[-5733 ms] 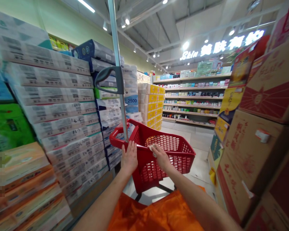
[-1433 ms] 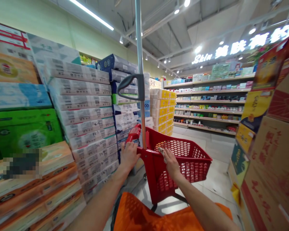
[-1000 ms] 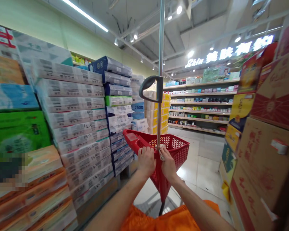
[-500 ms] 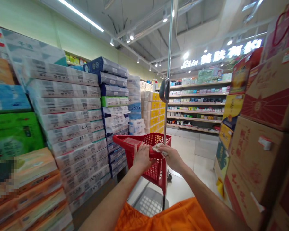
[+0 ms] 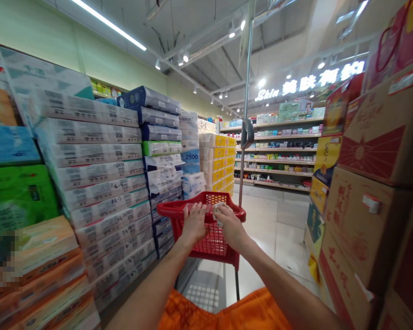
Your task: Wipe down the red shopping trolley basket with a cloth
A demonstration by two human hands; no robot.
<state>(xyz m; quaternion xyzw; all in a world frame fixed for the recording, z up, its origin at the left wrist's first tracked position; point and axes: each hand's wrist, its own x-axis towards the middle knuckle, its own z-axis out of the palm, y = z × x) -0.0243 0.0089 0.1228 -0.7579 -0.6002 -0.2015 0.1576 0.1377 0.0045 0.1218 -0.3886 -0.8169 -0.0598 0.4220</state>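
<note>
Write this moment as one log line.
left hand: grips basket rim | right hand: presses cloth on rim

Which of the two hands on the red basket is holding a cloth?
The right hand: it presses a pale cloth on the red basket rim. The left hand grips the same rim with nothing else in it.
</note>
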